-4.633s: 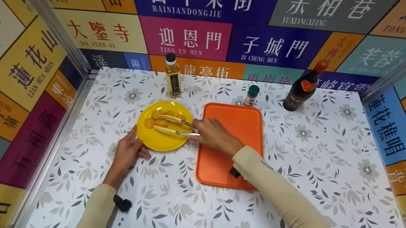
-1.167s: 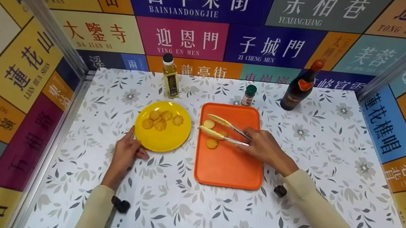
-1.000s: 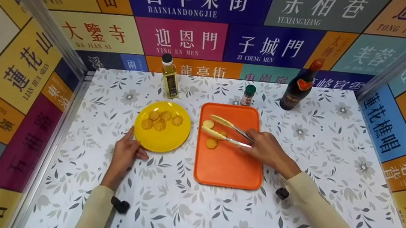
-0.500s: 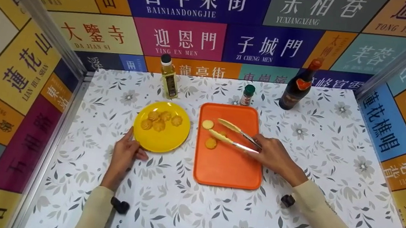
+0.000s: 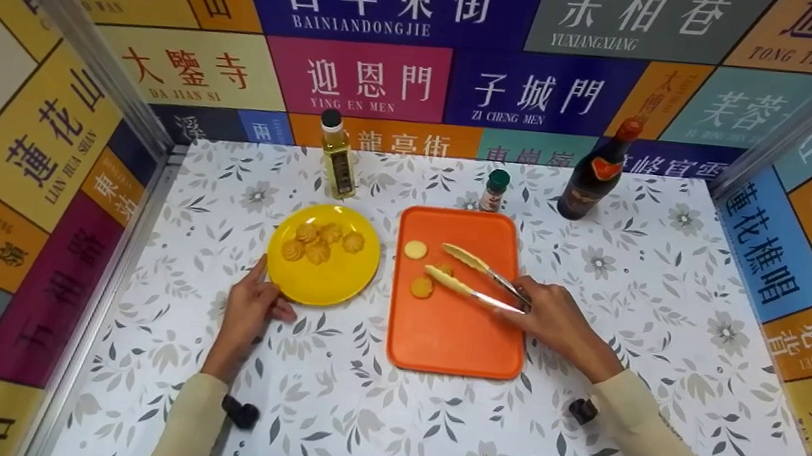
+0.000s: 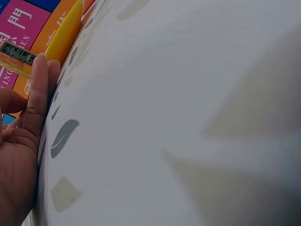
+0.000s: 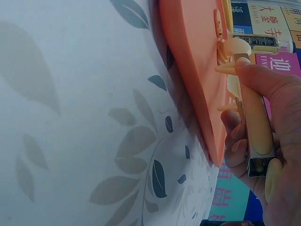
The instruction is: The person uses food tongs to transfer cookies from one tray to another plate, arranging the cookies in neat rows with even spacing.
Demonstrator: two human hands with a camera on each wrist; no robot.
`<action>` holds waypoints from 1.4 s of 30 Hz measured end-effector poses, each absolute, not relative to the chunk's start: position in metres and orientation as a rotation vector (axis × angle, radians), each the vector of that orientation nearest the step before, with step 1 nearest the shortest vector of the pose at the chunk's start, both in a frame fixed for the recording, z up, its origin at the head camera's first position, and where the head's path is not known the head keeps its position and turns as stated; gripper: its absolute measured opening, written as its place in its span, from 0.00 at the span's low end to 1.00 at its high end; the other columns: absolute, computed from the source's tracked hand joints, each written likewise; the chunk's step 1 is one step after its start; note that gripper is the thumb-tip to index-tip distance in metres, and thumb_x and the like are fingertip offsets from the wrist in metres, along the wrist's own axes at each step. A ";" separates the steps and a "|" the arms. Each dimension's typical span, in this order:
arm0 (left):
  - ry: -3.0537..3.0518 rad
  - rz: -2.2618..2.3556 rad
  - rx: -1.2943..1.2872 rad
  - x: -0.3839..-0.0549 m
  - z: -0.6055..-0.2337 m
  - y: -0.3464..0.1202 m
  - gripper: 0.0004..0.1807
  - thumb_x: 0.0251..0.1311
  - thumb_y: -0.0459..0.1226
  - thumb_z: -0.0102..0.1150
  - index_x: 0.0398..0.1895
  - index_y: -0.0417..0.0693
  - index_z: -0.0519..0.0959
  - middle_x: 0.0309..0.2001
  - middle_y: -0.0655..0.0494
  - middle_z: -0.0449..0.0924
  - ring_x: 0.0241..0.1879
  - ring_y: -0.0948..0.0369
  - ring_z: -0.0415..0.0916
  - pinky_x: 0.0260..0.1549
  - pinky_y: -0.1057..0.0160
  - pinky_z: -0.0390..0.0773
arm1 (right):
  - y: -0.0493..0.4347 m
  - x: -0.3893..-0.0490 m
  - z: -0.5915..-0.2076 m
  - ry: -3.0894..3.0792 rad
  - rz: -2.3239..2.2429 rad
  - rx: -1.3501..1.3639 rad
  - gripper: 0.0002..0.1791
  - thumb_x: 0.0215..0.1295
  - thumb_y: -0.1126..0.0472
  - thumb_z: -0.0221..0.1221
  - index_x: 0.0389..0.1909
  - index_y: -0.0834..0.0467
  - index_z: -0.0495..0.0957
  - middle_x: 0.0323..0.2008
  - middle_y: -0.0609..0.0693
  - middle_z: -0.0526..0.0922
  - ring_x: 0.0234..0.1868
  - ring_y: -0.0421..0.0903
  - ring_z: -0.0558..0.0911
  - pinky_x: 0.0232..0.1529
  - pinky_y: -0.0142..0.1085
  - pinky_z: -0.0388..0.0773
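My right hand (image 5: 555, 315) grips metal tongs (image 5: 477, 266) with pale yellow tips. The tongs' arms are spread above the orange tray (image 5: 454, 346). On that tray lie a pale round cookie (image 5: 416, 249), a browner cookie (image 5: 422, 286), and a third cookie (image 5: 443, 270) partly covered by the tongs. My left hand (image 5: 256, 303) lies at the near left rim of the yellow plate (image 5: 324, 287), fingers mostly straight. Several swirled cookies (image 5: 317, 251) sit together on the plate's far half. In the right wrist view, thumb and fingers wrap the tongs' handle (image 7: 256, 117).
Behind the plate stands an oil bottle (image 5: 339, 164) with a black cap. A small green-capped jar (image 5: 494, 190) is behind the tray, and a dark red-capped bottle (image 5: 594, 176) stands to its right. Lettered panels (image 5: 362, 72) wall the table's back and sides.
Earlier the tongs were over the plate at the cookies; now three cookies lie on the tray. Over the last second the tongs have drawn right and slightly nearer. The left hand stays by the plate.
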State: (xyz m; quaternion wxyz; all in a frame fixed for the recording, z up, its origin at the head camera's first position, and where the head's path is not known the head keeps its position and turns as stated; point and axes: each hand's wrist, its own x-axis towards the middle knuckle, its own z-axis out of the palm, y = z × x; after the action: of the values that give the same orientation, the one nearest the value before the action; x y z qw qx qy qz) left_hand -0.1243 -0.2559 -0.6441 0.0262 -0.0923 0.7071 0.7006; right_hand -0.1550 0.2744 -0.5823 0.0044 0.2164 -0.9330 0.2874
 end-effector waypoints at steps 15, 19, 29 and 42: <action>2.156 2.193 -0.277 -0.125 -0.642 -0.255 0.38 0.83 0.30 0.50 0.91 0.49 0.53 0.34 0.27 0.86 0.27 0.47 0.90 0.35 0.52 0.94 | 0.277 -0.150 -0.582 -2.906 0.872 0.680 0.25 0.65 0.47 0.79 0.48 0.62 0.84 0.21 0.43 0.71 0.24 0.45 0.72 0.26 0.38 0.68; 2.135 2.199 -0.276 -0.125 -0.642 -0.255 0.37 0.84 0.31 0.50 0.91 0.50 0.53 0.35 0.26 0.86 0.27 0.47 0.90 0.36 0.52 0.94 | 0.277 -0.149 -0.582 -2.923 0.864 0.672 0.26 0.65 0.47 0.80 0.48 0.62 0.83 0.22 0.44 0.71 0.24 0.45 0.72 0.27 0.38 0.69; 2.132 2.185 -0.297 -0.126 -0.640 -0.255 0.37 0.85 0.31 0.49 0.91 0.50 0.52 0.35 0.29 0.87 0.28 0.48 0.90 0.37 0.52 0.94 | 0.277 -0.151 -0.581 -2.963 0.865 0.657 0.26 0.66 0.46 0.78 0.50 0.62 0.83 0.23 0.44 0.72 0.25 0.45 0.73 0.28 0.39 0.70; 2.151 2.170 -0.315 -0.124 -0.643 -0.256 0.38 0.83 0.32 0.51 0.91 0.51 0.52 0.34 0.31 0.87 0.28 0.47 0.90 0.35 0.52 0.94 | 0.276 -0.152 -0.582 -2.994 0.868 0.650 0.26 0.65 0.46 0.79 0.48 0.63 0.84 0.23 0.44 0.73 0.25 0.45 0.72 0.28 0.38 0.69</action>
State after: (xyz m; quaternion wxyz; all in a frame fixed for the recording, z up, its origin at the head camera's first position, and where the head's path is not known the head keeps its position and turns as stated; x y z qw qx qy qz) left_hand -0.1240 -0.2561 -0.6427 0.0348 -0.1026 0.6998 0.7060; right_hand -0.1525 0.2758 -0.5822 -0.0212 0.2040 -0.9400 0.2726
